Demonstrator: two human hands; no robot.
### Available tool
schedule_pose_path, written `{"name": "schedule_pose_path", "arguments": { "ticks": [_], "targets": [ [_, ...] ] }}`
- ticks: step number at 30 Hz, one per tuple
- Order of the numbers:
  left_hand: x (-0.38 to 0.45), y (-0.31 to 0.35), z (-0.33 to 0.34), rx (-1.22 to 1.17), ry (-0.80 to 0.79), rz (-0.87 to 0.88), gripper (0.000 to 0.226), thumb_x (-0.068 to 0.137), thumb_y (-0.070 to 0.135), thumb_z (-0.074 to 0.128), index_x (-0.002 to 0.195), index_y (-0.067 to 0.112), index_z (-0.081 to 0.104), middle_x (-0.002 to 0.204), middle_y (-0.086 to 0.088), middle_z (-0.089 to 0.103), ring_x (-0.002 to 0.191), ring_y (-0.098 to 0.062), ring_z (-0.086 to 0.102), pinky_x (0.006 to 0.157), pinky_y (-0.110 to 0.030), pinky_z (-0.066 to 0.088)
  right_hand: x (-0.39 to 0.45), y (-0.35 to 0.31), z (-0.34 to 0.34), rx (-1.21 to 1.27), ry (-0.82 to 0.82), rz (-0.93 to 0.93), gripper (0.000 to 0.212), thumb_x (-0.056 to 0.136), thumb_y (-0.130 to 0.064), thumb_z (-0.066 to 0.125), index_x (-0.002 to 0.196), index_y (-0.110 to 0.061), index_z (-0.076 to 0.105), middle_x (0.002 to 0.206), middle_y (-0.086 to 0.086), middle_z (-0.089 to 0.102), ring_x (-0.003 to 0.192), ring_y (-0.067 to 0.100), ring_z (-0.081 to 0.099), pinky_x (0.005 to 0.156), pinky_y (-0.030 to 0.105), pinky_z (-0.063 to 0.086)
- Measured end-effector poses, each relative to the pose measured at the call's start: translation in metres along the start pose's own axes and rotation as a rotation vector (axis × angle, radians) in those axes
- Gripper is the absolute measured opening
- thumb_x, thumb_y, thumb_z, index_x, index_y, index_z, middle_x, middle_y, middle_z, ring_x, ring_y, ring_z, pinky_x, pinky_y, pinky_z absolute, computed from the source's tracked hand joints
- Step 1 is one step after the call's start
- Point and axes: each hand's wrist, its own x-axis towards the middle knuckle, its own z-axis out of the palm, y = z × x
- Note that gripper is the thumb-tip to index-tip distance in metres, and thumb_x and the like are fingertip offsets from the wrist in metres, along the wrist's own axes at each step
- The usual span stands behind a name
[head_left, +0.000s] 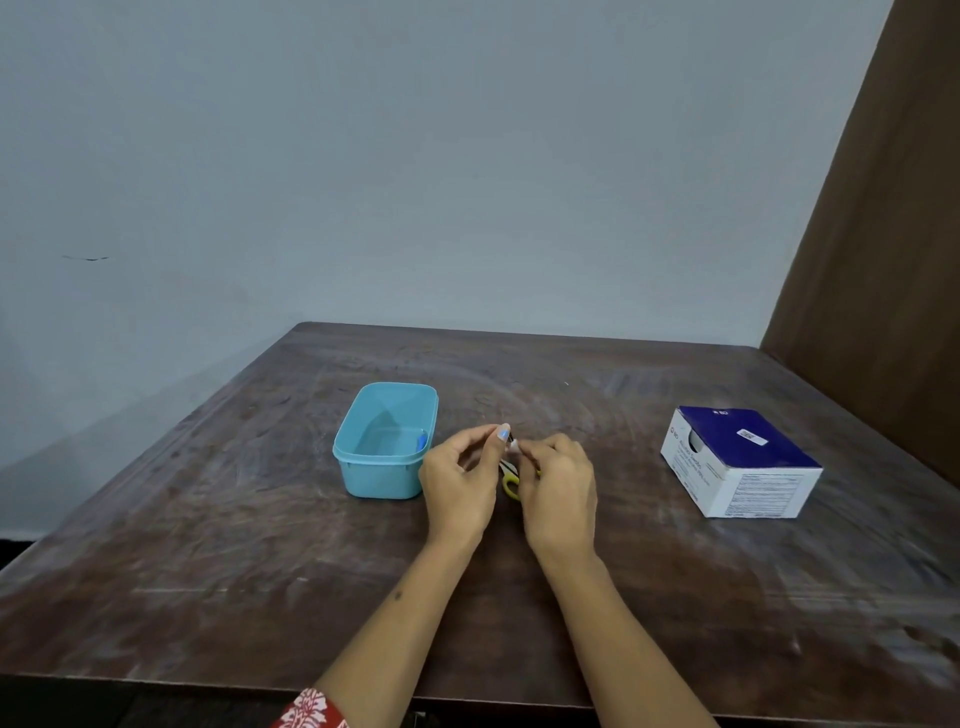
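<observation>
My left hand (460, 478) and my right hand (558, 491) meet over the middle of the table, both pinching one small white item (513, 444) between their fingertips. What the item is stays unclear, since the fingers cover most of it. Yellow-handled scissors (510, 483) lie on the table just below and between the hands, mostly hidden. A light blue plastic tub (384, 441) stands open to the left of my left hand, with a small blue piece (422, 442) inside at its right wall.
A white and dark blue cardboard box (740, 460) sits at the right of the worn brown table (260, 545). A brown panel (893, 234) rises at the far right. A pale wall stands behind the table's far edge.
</observation>
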Motion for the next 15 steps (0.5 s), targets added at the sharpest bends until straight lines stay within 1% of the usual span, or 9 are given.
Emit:
{"name": "schedule_pose_path", "arguments": {
  "ticks": [1,4,6,9,12,15],
  "targets": [
    [0.0005,-0.0001,0.0002,-0.009,-0.003,0.003,0.011,0.083,0.016,0.068,0.093,0.017,0.072,0.089,-0.001,0.073,0.083,-0.005,0.069,0.074,-0.016,0.055,0.0,-0.0002,-0.0005,0.005,0.008,0.001,0.021,0.091,-0.012,0.056,0.106,-0.013,0.071,0.092,0.007,0.062,0.089,0.022,0.053,0.08,0.034,0.044],
    [0.002,-0.001,0.0007,-0.037,-0.022,-0.016,0.02,0.087,0.012,0.063,0.105,0.005,0.069,0.099,-0.009,0.072,0.091,-0.017,0.069,0.082,-0.032,0.056,-0.001,-0.0023,-0.0016,0.011,0.046,-0.05,0.015,0.088,-0.012,0.062,0.098,-0.01,0.072,0.085,0.008,0.062,0.083,0.024,0.054,0.076,0.037,0.046],
    [0.0024,-0.0021,0.0006,-0.032,-0.031,-0.013,0.023,0.089,0.01,0.06,0.11,0.004,0.066,0.104,-0.01,0.071,0.095,-0.02,0.068,0.084,-0.036,0.055,-0.0021,-0.0045,-0.0018,-0.016,0.079,-0.081,0.011,0.085,-0.012,0.066,0.093,-0.008,0.073,0.081,0.009,0.063,0.078,0.026,0.056,0.073,0.039,0.047],
    [0.0022,-0.0026,0.0005,-0.017,-0.035,-0.005,0.024,0.088,0.013,0.062,0.111,0.008,0.066,0.103,-0.007,0.071,0.094,-0.015,0.068,0.083,-0.033,0.056,-0.0031,-0.0058,-0.0022,-0.079,0.109,-0.117,0.009,0.08,-0.008,0.07,0.088,-0.008,0.073,0.076,0.008,0.063,0.072,0.027,0.058,0.069,0.039,0.048],
    [0.0019,-0.0014,0.0015,0.0,-0.038,0.004,0.021,0.084,0.016,0.067,0.104,0.014,0.07,0.097,-0.001,0.073,0.088,-0.007,0.068,0.078,-0.026,0.056,-0.0027,-0.0052,-0.0033,-0.101,0.123,-0.134,0.008,0.076,-0.003,0.072,0.083,-0.006,0.073,0.073,0.009,0.061,0.069,0.028,0.057,0.065,0.038,0.047],
    [0.0014,-0.0013,0.0009,0.028,-0.035,0.032,0.018,0.085,0.016,0.066,0.103,0.015,0.071,0.097,-0.003,0.072,0.083,-0.009,0.069,0.075,-0.026,0.056,-0.003,-0.0051,-0.004,-0.102,0.138,-0.142,0.007,0.075,-0.004,0.074,0.081,-0.007,0.073,0.071,0.008,0.061,0.068,0.028,0.057,0.064,0.038,0.047]
  ]
}}
